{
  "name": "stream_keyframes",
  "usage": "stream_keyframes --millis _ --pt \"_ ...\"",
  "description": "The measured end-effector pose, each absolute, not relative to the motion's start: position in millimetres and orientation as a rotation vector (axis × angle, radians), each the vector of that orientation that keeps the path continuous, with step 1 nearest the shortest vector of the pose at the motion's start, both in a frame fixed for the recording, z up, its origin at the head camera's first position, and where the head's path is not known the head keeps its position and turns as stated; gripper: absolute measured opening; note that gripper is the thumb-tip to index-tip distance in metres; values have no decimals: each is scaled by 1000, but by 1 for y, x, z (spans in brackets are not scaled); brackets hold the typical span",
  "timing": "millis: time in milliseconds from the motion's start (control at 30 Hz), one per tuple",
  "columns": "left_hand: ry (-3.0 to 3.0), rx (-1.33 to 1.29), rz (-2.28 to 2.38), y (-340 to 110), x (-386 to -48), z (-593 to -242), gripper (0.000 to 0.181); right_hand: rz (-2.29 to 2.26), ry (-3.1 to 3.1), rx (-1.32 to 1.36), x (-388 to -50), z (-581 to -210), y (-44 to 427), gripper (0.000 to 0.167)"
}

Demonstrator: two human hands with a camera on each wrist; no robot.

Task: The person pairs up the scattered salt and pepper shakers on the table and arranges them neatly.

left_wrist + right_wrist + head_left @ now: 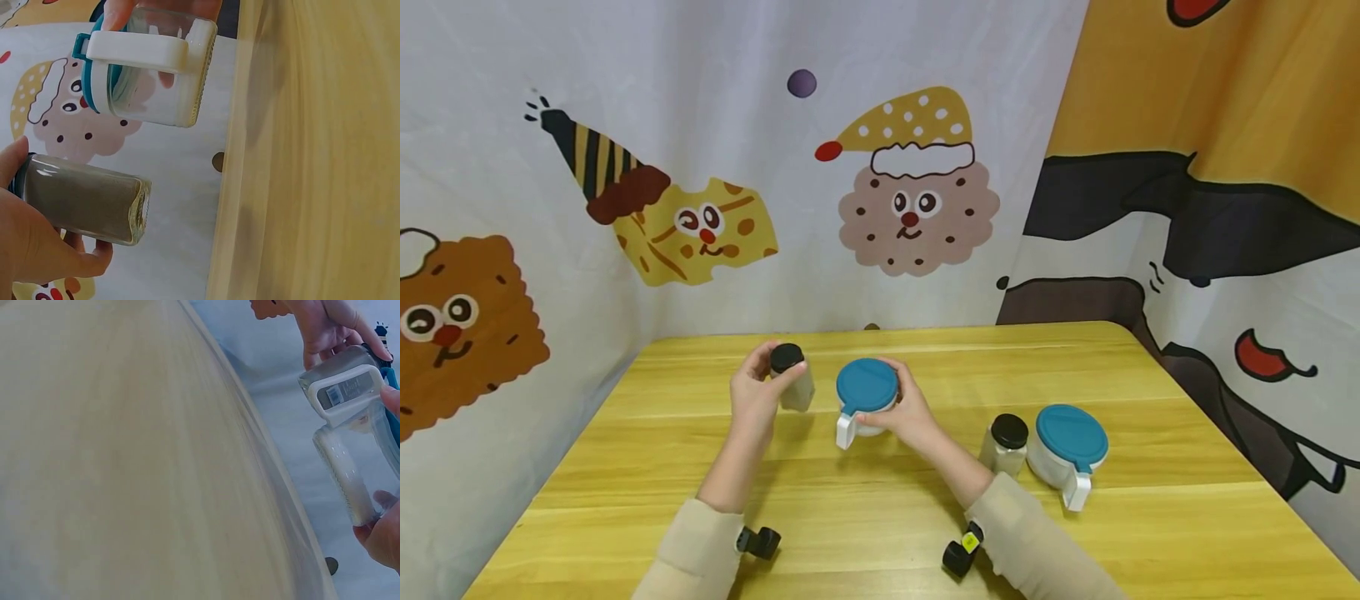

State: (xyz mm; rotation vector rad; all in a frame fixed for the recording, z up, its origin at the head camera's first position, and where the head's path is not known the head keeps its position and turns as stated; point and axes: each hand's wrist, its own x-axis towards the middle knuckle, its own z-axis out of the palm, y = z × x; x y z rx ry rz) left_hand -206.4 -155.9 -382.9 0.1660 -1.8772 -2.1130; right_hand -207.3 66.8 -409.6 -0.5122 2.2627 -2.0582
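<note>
My left hand (754, 395) grips a clear glass jar (797, 392) with a black screw lid, filled with something greyish. The left wrist view shows that jar (81, 199) held off the tabletop, thumb near its lid and fingers around the glass. In my right hand (910, 408) is a glass seasoning pot (867, 387) with a blue flip lid and a white handle, also held above the table. A white layer lies at the bottom of the pot (156, 69). The two containers are side by side, their lids upward.
Right of my right forearm, a second black-lidded jar (1004, 446) stands on the wooden table (850, 517), close beside a second blue-lidded pot (1069, 450) with a white handle. A curtain (715, 83) printed with cartoon figures hangs behind the table's far edge.
</note>
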Motion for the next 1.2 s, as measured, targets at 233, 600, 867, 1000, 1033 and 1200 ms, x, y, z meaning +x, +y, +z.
stream_keyframes --millis 233,600,867,1000,1033,1200 --pt "-1872 178 -2115 -156 -201 -384 48 -2036 2257 -528 -207 -410 69 90" --pt "-1853 205 -2117 -152 -193 -383 49 -2016 2253 -559 -220 -438 71 94" --pt "-1860 201 -2136 -147 -185 -382 48 -1992 2234 -628 -217 -438 75 94" --pt "-1874 194 -2153 -147 -181 -383 48 -1969 2212 -637 -214 -435 78 94" --pt "-1875 192 -2157 -147 -180 -383 48 -1964 2207 -644 -211 -431 78 94" --pt "-1886 202 -2154 -146 -175 -384 46 -1942 2183 -667 -199 -414 80 92"
